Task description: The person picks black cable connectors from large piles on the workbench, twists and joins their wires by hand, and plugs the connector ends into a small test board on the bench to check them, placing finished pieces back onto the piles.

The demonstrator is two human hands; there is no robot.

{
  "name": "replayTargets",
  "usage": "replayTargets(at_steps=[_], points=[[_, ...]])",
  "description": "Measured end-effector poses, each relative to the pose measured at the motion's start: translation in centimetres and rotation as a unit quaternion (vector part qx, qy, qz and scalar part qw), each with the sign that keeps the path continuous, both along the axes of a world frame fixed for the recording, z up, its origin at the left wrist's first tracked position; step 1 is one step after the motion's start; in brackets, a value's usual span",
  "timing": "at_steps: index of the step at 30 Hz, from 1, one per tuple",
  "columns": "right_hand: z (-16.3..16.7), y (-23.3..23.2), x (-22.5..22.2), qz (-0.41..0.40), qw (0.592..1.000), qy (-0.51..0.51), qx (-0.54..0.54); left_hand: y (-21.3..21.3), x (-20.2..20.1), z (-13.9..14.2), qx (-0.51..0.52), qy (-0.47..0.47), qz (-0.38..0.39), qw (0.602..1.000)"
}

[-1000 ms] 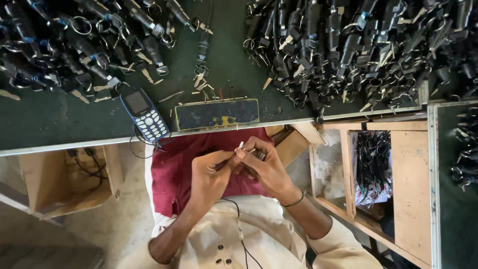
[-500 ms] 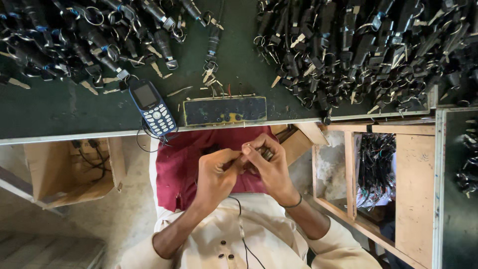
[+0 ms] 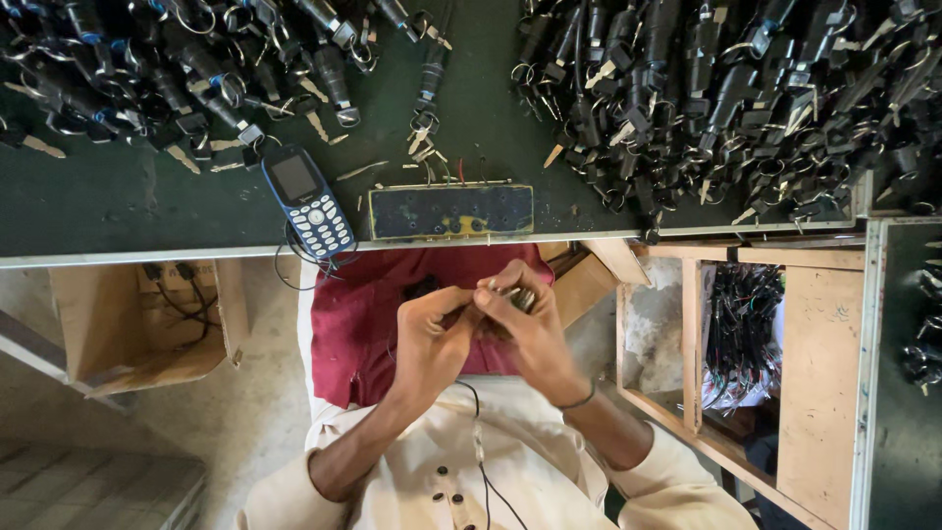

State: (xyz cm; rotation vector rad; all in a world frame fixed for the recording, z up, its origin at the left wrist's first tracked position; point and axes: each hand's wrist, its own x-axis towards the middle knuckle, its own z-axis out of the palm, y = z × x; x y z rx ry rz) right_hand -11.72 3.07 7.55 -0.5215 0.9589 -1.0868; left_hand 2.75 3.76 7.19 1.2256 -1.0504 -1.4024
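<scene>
Pinching some small part (image 3: 517, 297), seemingly metal, below phone (image 3: 307, 201).

— Type of premises?
— Small assembly workshop. Dark green workbench (image 3: 118, 211) heaped far left and far right with black lock-and-key parts (image 3: 726, 88); loose keys (image 3: 314, 123) scattered between.
— Further evidence?
— Worn fixture block (image 3: 451, 211) at near bench edge. Rough wooden rack (image 3: 814, 334) at right, holding bundled wires (image 3: 746, 324). Cardboard box (image 3: 128, 324) under bench at left. Bare concrete floor (image 3: 245, 422).
</scene>
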Motion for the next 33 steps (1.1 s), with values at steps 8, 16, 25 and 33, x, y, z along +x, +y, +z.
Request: replayTargets(at_steps=[8, 16, 25, 33], points=[[0.1, -1.6, -1.7, 0.003, 0.999, 0.054, -0.006, -0.3, 0.2, 0.0, 0.077, 0.104, -0.064, 0.989], [-0.6, 0.6, 0.0, -0.031, 0.993, 0.109, -0.025, 0.5, -0.7, -1.1, 0.083, 0.095, 0.011, 0.992], [-1.0, -1.6, -3.4, 0.094, 0.991, 0.078, 0.06, -1.2, -0.1, -3.2, 0.177, 0.062, 0.088, 0.978], [-3.3, -1.7, -3.5, 0.071, 0.987, 0.143, 0.02, -0.1, -0.8, -2.7, 0.094, 0.088, 0.063, 0.99]])
